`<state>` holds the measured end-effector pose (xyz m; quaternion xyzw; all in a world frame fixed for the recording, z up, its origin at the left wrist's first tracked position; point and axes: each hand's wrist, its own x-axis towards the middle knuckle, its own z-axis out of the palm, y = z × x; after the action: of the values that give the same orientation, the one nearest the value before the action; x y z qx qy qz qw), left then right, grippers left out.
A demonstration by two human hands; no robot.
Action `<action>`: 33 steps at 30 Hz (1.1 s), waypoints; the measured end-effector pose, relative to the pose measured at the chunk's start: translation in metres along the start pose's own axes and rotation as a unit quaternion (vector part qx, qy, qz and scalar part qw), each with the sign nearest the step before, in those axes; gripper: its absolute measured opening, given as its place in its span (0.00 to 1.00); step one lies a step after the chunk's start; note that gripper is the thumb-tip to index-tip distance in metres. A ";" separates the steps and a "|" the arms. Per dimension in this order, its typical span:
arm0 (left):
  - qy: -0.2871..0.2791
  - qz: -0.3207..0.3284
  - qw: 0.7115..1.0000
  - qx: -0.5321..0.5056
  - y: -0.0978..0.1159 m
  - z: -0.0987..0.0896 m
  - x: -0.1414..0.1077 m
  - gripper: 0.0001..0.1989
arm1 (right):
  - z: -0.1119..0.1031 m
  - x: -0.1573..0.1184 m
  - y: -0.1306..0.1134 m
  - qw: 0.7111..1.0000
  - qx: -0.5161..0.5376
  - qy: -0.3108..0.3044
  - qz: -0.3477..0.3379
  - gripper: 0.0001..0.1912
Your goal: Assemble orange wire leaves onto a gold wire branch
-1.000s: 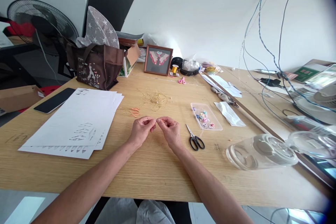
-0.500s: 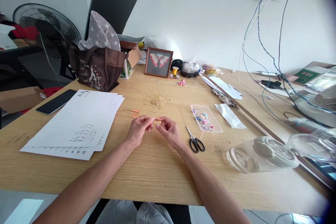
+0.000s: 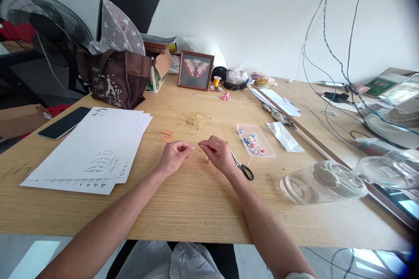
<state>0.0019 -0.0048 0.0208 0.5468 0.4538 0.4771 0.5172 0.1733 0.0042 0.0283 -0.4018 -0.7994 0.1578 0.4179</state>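
Note:
My left hand [image 3: 176, 156] is closed in a pinch on a slim orange piece [image 3: 197, 150], whose pale end shows at the fingertips. Close by on the right, my right hand [image 3: 216, 152] pinches with thumb and forefinger; what lies between them is too small to make out. Under its fingers a small orange spool [image 3: 207, 160] stands on the wooden table. Several similar orange pieces [image 3: 166, 136] with thin wire stems lie beyond my left hand. A loose tangle of gold wire [image 3: 194, 120] rests further back. Black-handled scissors [image 3: 247, 172] are partly hidden behind my right hand.
Paper sheets with drawn leaf shapes [image 3: 88, 152] cover the left side. To the right are a clear tray of small coloured spools [image 3: 255, 141], a white paper packet [image 3: 284, 136] and a clear plastic jar [image 3: 322, 183]. A brown bag [image 3: 114, 79] and picture frame [image 3: 195, 69] stand behind.
My right hand has shifted slightly right and its fingers have curled in, now covering part of the scissors. The orange spool has come into sight beneath it. The whole view has tilted slightly.

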 end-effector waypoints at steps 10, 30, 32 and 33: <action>-0.067 0.017 0.997 0.023 0.001 0.001 -0.003 0.09 | 0.005 0.001 0.004 0.996 0.037 0.035 0.067 0.11; 0.061 0.076 0.995 -0.038 -0.010 -0.003 0.006 0.10 | 0.033 -0.011 -0.013 0.996 0.049 -0.033 0.066 0.13; 0.073 0.081 0.994 -0.005 -0.011 -0.005 0.007 0.11 | 0.030 -0.012 -0.016 0.998 0.001 -0.032 0.045 0.13; 0.074 0.085 0.994 0.011 -0.012 -0.006 0.007 0.11 | 0.029 -0.012 -0.017 0.999 -0.021 -0.029 0.039 0.14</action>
<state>-0.0029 0.0032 0.0097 0.5524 0.4480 0.5536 0.4333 0.1460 -0.0137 0.0145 -0.4369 -0.7980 0.1689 0.3793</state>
